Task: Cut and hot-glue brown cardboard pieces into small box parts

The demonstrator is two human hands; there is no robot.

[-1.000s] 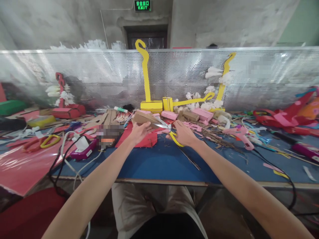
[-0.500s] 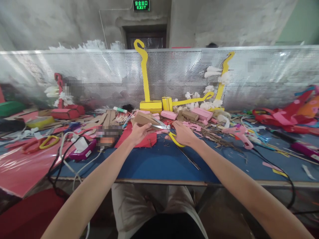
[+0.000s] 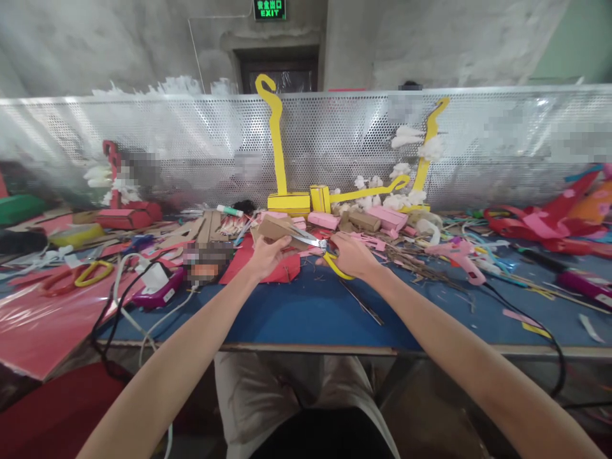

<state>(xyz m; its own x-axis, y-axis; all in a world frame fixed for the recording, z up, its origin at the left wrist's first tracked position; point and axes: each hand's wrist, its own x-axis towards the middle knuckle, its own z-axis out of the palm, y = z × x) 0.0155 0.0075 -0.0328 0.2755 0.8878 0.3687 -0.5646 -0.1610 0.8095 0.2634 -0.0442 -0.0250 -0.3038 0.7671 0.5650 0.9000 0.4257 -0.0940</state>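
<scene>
My left hand (image 3: 268, 255) grips a piece of brown cardboard (image 3: 273, 229) by its near edge, above a red sheet (image 3: 239, 262) on the table. My right hand (image 3: 354, 255) is closed around the yellow handles of a pair of scissors (image 3: 340, 266). The scissor blades point left, against the right side of the cardboard; whether they bite into it I cannot tell. Behind the hands, a yellow hook-topped piece (image 3: 277, 140) stands upright on a yellow block, and a second yellow hooked piece (image 3: 368, 193) lies beside it.
A pink glue gun (image 3: 461, 258) with a black cable rests on the right. To the left are a purple power strip (image 3: 160, 292) with cords and another pair of scissors (image 3: 94, 273). A perforated metal screen (image 3: 201, 146) runs along the back, with pink blocks (image 3: 389, 218) and scraps before it.
The scissors' blades and handles have shifted slightly, the handles now closer together. Both hands stay in nearly the same place, still holding the cardboard and the scissors.
</scene>
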